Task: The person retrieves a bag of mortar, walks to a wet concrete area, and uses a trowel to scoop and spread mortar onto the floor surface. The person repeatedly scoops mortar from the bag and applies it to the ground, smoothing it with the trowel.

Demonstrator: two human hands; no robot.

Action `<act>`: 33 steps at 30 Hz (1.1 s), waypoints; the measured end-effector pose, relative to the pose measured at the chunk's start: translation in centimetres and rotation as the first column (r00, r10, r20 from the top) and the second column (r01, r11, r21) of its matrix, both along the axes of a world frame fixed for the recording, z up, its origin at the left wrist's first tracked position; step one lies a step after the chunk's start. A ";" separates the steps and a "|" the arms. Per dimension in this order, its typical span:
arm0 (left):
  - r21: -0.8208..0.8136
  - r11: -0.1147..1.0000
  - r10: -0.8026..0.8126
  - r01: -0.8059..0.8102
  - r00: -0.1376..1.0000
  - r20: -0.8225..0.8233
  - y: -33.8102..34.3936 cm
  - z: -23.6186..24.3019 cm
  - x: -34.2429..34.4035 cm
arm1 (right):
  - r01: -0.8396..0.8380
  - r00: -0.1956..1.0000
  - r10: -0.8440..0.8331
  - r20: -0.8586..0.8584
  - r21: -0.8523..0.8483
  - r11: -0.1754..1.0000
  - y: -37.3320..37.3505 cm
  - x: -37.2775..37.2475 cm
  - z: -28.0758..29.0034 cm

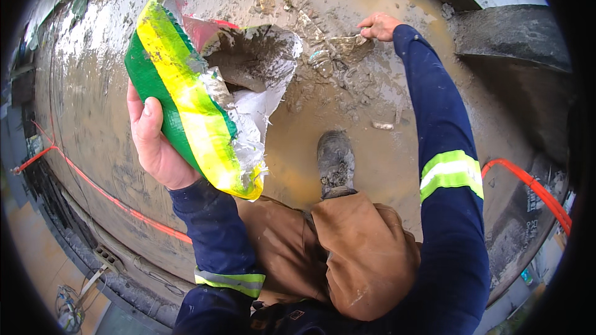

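Note:
My left hand [154,139] grips a green, yellow and white woven sack [186,93] by its side and holds its torn mouth open, facing up. Wet grey mud lies inside the sack. My right hand [380,25] reaches out ahead and is closed on the handle of a small mud-caked trowel [346,43], whose blade rests on a heap of grey mud and debris [338,74]. Both forearms wear dark blue sleeves with yellow reflective bands.
My muddy boot [335,162] stands in brown puddle water [379,161] on the wet concrete floor. Brown trousers cover my bent knee [363,254]. A red hose [531,186] runs at the right, a thin red line [99,192] along the left. A dark concrete block [509,37] sits at the upper right.

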State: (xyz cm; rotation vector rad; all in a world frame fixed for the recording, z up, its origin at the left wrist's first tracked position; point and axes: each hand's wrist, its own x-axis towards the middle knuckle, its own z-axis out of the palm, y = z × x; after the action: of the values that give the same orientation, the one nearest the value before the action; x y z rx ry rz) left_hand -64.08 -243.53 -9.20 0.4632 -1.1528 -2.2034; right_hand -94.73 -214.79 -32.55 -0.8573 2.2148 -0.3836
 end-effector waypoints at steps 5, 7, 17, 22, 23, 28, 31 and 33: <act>-0.024 0.999 -0.049 0.049 0.998 0.025 -0.1 -0.1 -0.4 | 0.176 0.980 -0.183 0.076 0.091 0.980 2.0 1.9 4.8; -0.055 0.996 -0.060 0.064 0.995 0.077 0.2 -0.1 -0.6 | 0.184 0.982 -0.186 0.041 0.052 0.982 3.9 1.5 5.5; -0.035 0.991 -0.123 0.128 0.985 0.121 2.0 -1.2 -1.1 | 0.145 0.923 0.055 -0.381 0.476 0.868 10.9 1.9 11.0; -0.009 0.989 -0.143 0.145 0.984 0.103 1.7 -1.0 -0.8 | 0.296 0.864 -0.096 -0.494 0.346 0.890 9.5 2.8 14.2; -0.002 0.988 -0.152 0.153 0.983 0.106 1.8 -1.0 -0.8 | 0.286 0.852 -0.086 -0.516 0.322 0.903 8.5 2.6 14.1; -0.034 0.996 -0.076 0.082 0.986 0.150 1.9 -1.5 -1.6 | 0.306 0.615 -0.012 -0.788 0.225 0.925 3.8 -0.9 7.9; -0.030 0.995 -0.088 0.093 0.987 0.131 1.7 -1.4 -1.0 | 0.218 0.589 0.081 -0.804 0.254 0.942 2.2 -0.1 6.9; -0.027 0.994 -0.100 0.103 0.989 0.109 1.7 -1.2 -0.7 | 0.161 0.602 0.133 -0.788 0.283 0.946 2.3 1.5 7.1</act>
State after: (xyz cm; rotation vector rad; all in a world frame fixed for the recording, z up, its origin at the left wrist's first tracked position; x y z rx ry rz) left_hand -64.78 -241.87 -10.43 0.5258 -1.2926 -2.2667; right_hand -93.24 -212.47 -25.45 -0.9271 2.9889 0.4949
